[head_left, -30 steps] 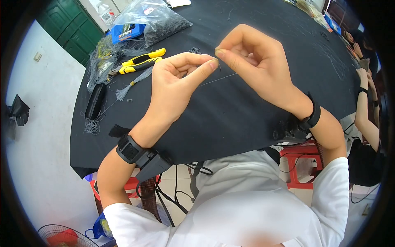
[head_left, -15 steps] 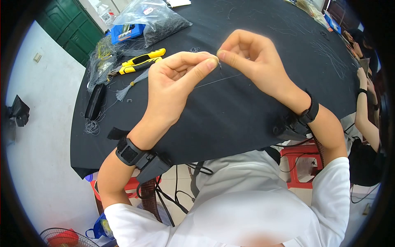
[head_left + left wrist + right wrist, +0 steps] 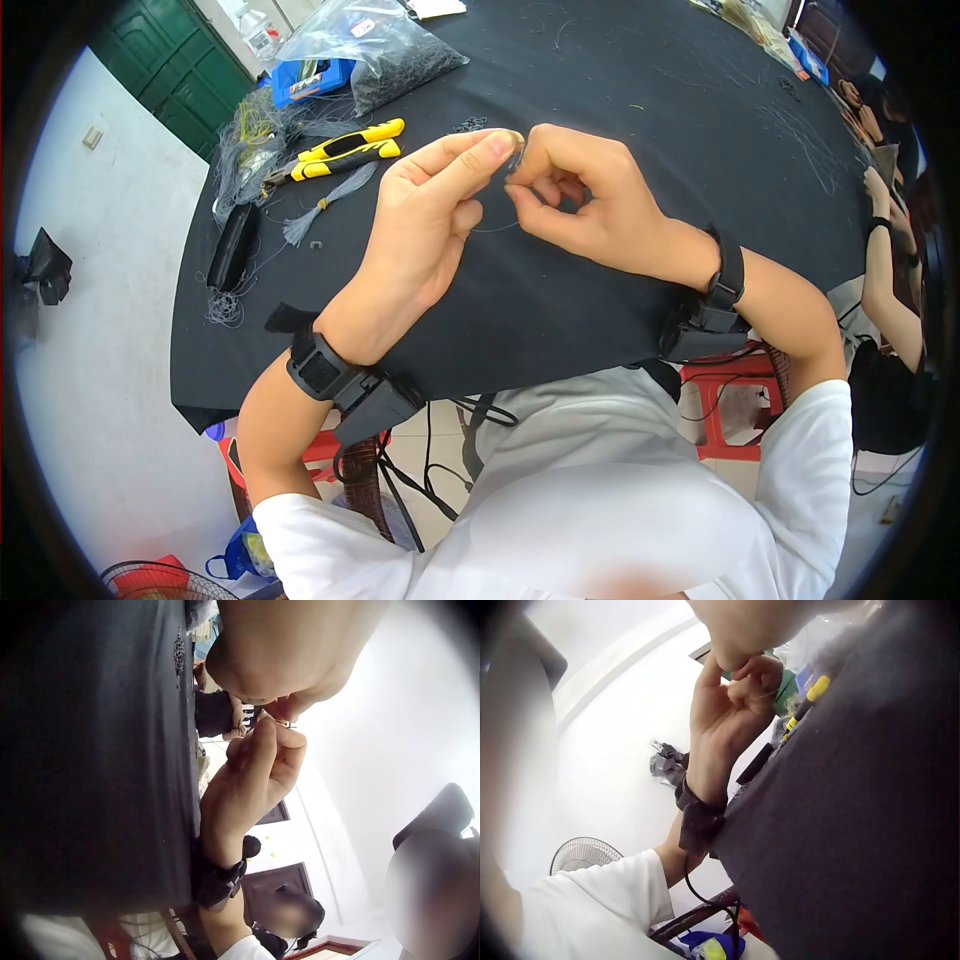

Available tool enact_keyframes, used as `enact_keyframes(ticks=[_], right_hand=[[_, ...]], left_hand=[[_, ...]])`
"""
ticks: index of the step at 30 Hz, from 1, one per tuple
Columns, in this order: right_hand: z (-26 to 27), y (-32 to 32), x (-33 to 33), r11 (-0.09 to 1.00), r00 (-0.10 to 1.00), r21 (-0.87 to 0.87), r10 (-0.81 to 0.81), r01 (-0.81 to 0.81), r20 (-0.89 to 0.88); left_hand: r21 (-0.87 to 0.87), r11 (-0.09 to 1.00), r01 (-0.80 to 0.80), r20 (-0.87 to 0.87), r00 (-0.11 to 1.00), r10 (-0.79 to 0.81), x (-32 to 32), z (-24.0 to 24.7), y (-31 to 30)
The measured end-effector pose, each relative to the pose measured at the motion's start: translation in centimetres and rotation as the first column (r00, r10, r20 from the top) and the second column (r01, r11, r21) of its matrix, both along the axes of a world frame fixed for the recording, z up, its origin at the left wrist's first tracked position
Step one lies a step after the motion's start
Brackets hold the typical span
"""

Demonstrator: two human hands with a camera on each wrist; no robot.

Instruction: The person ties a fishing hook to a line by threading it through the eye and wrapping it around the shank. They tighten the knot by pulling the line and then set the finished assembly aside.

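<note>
Over the black-covered table (image 3: 560, 310), both hands meet at the fingertips in the head view. My left hand (image 3: 420, 210) pinches a tiny dark piece (image 3: 516, 158) with thumb and forefinger, the thumb on top. Just right of it, my right hand (image 3: 600, 200) has thumb and forefinger brought together on a thin fishing line (image 3: 495, 230), part of which shows below the fingers. In the left wrist view, the right hand (image 3: 251, 776) faces the left fingertips. Fingers mostly hide the piece in both wrist views.
Yellow-and-black pliers (image 3: 345, 150) lie left of the hands, beside a tied bundle of line (image 3: 325, 205) and a black case (image 3: 233, 248). Behind them are a tangle of line (image 3: 240, 150) and a clear bag (image 3: 410, 70) of small dark pieces. Another person's arm (image 3: 890, 290) is at far right.
The right hand has come down and left, its fingertips now just below the left thumb tip. The left hand has turned, its thumb now pointing up and lying over the forefinger.
</note>
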State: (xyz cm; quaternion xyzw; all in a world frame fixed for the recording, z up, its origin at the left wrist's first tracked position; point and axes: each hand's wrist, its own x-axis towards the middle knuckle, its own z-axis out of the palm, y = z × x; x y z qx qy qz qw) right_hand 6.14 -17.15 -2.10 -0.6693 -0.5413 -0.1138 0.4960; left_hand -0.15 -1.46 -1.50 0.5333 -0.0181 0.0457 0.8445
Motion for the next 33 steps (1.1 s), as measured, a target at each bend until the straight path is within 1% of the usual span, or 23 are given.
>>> enact_keyframes(ticks=[2, 5, 7, 11, 13, 20, 23, 26, 29, 32, 33], right_hand=[[0.2, -0.1, -0.2, 1.0, 1.0, 0.006, 0.009, -0.009, 0.029], [0.2, -0.1, -0.1, 0.999, 0.997, 0.035, 0.024, -0.027, 0.074], [0.6, -0.2, -0.3, 0.998, 0.995, 0.049, 0.027, -0.032, 0.092], [1.7, -0.7, -0.3, 0.998, 0.997, 0.067, -0.008, 0.003, 0.078], [2.4, -1.0, -0.2, 0.997, 0.997, 0.075, -0.021, 0.015, 0.08], [2.6, -1.1, 0.3, 0.996, 1.0, 0.086, -0.004, 0.004, 0.006], [2.6, -1.0, 0.6, 0.996, 0.999, 0.087, -0.023, 0.027, -0.042], [1.8, -0.7, 1.3, 0.991, 0.997, 0.123, -0.047, 0.055, -0.065], [1.8, -0.7, 1.4, 0.99, 0.992, 0.104, -0.092, 0.1, -0.086], [1.4, -0.8, 1.8, 0.99, 0.983, 0.095, -0.092, 0.108, -0.161], [1.4, -0.9, 1.8, 0.992, 0.978, 0.066, -0.097, 0.11, -0.184]], left_hand=[[0.005, 1.0, -0.019, -0.008, 1.0, 0.019, 0.1, 0.1, 0.0], [0.067, 0.995, -0.077, -0.005, 0.997, 0.078, -0.1, 0.5, -0.3], [0.103, 0.992, -0.077, 0.022, 0.997, 0.075, 0.0, 0.4, -0.2], [0.182, 0.977, -0.11, 0.096, 0.991, 0.093, 0.2, -0.2, -0.1], [0.223, 0.968, -0.113, 0.087, 0.992, 0.096, 0.1, 0.0, -0.3], [0.289, 0.955, -0.068, 0.083, 0.995, 0.046, -0.1, 0.2, -0.4], [0.296, 0.954, -0.039, 0.095, 0.995, 0.011, -0.2, 0.2, -0.5], [0.303, 0.953, -0.029, 0.091, 0.996, 0.002, -0.3, 0.3, -0.5], [0.309, 0.951, 0.006, 0.078, 0.996, -0.032, -0.3, 0.1, -0.3], [0.268, 0.963, -0.004, 0.093, 0.995, -0.022, -0.2, 0.2, -0.1], [0.244, 0.97, -0.025, 0.103, 0.995, 0.0, -0.1, 0.3, -0.2]])
